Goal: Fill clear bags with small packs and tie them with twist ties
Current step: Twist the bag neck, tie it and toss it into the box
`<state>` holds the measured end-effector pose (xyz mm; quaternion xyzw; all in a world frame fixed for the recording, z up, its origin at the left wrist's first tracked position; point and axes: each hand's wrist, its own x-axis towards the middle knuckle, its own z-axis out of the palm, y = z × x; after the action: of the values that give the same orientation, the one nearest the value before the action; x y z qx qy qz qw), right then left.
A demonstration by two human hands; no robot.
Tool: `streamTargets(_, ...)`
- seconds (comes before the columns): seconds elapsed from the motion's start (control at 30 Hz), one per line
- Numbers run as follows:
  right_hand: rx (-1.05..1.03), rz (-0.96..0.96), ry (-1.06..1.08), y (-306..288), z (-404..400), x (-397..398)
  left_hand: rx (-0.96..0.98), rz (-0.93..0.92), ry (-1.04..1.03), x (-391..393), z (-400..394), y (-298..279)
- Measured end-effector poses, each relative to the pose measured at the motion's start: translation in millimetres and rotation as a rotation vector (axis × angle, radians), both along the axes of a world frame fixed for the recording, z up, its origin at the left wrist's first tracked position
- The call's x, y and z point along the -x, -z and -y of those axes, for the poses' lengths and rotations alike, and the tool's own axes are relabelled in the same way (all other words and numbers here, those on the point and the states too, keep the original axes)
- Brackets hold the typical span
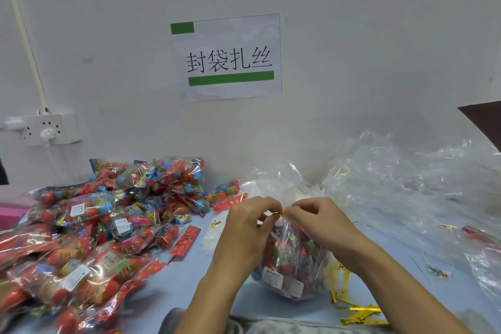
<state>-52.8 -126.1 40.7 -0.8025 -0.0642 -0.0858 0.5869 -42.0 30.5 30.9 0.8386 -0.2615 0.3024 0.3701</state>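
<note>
Filled clear bag (291,260) standing on the pale blue worktop (189,279) near the front edge, neck gathered. Gold twist tie (277,214) pinched at that neck by left hand (245,228) and right hand (320,221), fingers curled, forearms angled inward. Heaped small packs (89,225) at left, crumpled empty bags (406,184) at right, spare ties (355,312) in front. White wall behind, bearing a paper sign (227,57) and socket (40,127)
</note>
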Motion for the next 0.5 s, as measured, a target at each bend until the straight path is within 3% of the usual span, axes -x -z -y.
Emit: streamTargets(0.5, -0.007, -0.008, 0.026, -0.1, -3.9, -0.2, -0.115, 0.028, -0.025, 1.7, -2.6, -2.3)
